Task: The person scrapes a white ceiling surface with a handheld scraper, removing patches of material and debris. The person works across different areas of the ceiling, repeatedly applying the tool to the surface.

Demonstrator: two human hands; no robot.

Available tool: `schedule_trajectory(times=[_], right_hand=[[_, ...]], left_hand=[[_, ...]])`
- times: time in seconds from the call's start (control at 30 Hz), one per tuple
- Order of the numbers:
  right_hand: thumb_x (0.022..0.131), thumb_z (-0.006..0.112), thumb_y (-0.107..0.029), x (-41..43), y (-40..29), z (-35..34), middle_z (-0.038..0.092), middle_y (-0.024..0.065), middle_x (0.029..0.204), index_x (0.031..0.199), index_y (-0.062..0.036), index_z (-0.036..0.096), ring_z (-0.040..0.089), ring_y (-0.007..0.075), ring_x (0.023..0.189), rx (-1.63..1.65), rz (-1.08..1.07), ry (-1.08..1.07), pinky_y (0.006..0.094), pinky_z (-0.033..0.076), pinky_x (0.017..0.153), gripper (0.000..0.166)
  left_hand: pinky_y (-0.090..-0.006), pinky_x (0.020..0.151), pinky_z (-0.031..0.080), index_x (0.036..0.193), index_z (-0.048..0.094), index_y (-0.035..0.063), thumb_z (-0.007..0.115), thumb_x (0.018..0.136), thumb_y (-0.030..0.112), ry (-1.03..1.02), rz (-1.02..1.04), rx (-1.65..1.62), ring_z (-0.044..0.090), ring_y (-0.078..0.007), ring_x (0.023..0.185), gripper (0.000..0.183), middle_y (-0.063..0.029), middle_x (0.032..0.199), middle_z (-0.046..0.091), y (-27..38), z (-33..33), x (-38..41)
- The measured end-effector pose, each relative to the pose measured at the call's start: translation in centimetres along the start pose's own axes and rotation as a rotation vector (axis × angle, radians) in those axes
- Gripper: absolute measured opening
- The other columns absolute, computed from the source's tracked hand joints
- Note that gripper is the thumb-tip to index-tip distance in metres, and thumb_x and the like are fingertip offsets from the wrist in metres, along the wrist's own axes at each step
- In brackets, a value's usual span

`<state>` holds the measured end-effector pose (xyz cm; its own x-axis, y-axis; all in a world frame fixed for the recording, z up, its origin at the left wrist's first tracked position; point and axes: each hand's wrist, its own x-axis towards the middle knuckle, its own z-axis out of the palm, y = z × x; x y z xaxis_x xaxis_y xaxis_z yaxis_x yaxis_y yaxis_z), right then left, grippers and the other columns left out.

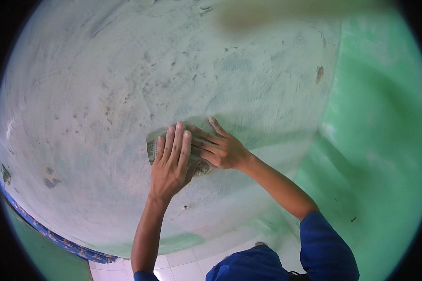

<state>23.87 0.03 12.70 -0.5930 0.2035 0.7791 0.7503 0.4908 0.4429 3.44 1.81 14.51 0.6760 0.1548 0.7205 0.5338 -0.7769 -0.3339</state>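
Observation:
Both hands lie flat against a pale, patchy wall point(119, 105) with pits and scuffs. Under the fingers of my left hand point(170, 163) is a grey-green sheet, likely sandpaper point(150, 147), with printing along its left edge. My right hand point(219, 147) reaches in from the right, its fingertips beside and partly behind the left fingers, over the sheet's right part; its thumb is spread upward. Pale dust coats the fingers. Just below the hands is a rough broken patch point(202, 168) in the wall. How much of the sheet the right fingers cover is hidden.
A green wall point(376, 140) meets the pale one at a corner on the right. White floor tiles point(183, 268) show at the bottom. A blue patterned cloth point(66, 247) hangs at the lower left. Chipped spots point(319, 74) and a small hole point(185, 207) mark the pale wall.

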Motion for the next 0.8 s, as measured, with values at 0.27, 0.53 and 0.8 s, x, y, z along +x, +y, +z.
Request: schedule_trajectory(times=[0.27, 0.53, 0.8], right_hand=[[0.098, 0.045, -0.029, -9.0, 4.4, -1.9, 0.031, 0.0309, 0.147, 0.139, 0.0053, 0.042, 0.026, 0.0464, 0.139, -0.125, 0.777, 0.513, 0.0573, 0.013, 0.113, 0.053], [0.103, 0.030, -0.035, -18.8, -0.2, 3.0, 0.013, 0.0291, 0.154, 0.146, 0.0085, 0.022, 0.012, 0.0433, 0.144, -0.228, 0.967, 0.435, 0.0548, 0.007, 0.114, 0.062], [0.102, 0.026, -0.036, -23.0, -0.5, 3.9, 0.005, 0.0302, 0.155, 0.148, 0.0074, 0.015, 0.004, 0.0447, 0.144, -0.112, 1.180, 0.478, 0.0577, 0.004, 0.113, 0.064]], left_hand=[[-0.0577, 0.116, -0.001, 0.148, 0.034, 0.0216, 0.056, 0.090, 0.020, 0.296, -0.370, 0.451, 0.012, -0.0326, 0.146, 0.062, -0.0125, 0.158, 0.019, -3.4, -0.9, 2.4], [-0.0595, 0.116, 0.005, 0.150, 0.029, 0.0207, 0.054, 0.092, 0.041, 0.458, -0.448, 0.480, 0.013, -0.0290, 0.146, 0.066, -0.0066, 0.158, 0.021, -3.6, -2.4, 10.6], [-0.0530, 0.119, 0.008, 0.150, 0.027, 0.0259, 0.050, 0.094, 0.039, 0.459, -0.308, 0.509, 0.023, -0.0228, 0.144, 0.062, -0.0031, 0.155, 0.028, -1.0, -0.5, 13.6]])
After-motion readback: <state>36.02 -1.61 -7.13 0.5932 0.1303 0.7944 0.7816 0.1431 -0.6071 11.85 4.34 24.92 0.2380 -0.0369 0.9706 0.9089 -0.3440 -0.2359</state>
